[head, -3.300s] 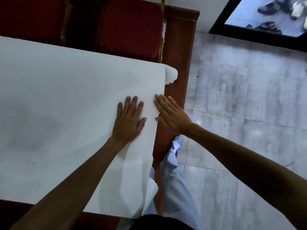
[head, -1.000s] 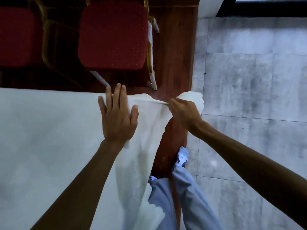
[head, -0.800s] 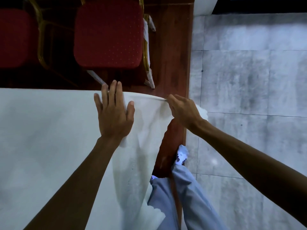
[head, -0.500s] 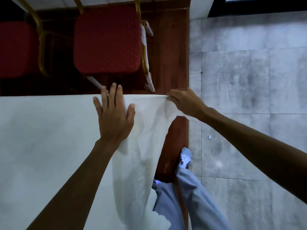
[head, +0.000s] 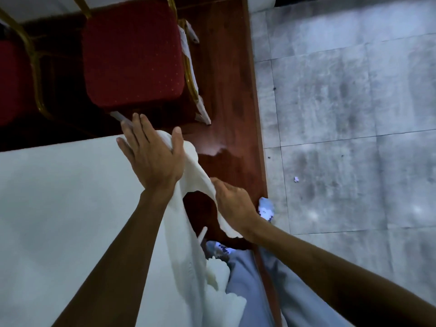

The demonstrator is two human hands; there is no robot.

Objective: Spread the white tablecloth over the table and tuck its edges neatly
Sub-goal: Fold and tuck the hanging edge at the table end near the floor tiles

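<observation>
The white tablecloth point(head: 59, 208) covers the table across the left half of the view. My left hand point(head: 151, 154) lies flat on the cloth at the table's far right corner, fingers spread over the edge. My right hand point(head: 232, 204) is closed on the hanging corner flap of the cloth, below and to the right of the corner, and holds it taut down the side. More cloth hangs bunched against my legs at the bottom.
A red cushioned chair point(head: 132, 55) with a gold frame stands just beyond the table corner, with a second red chair point(head: 11, 83) at the left edge. A red-brown wooden floor strip point(head: 231, 90) meets grey tiles point(head: 354, 114) on the right. My feet stand close to the table.
My right hand has swung from the far corner edge down and back toward me, pulling the corner flap down the side. My left hand has shifted right onto the corner.
</observation>
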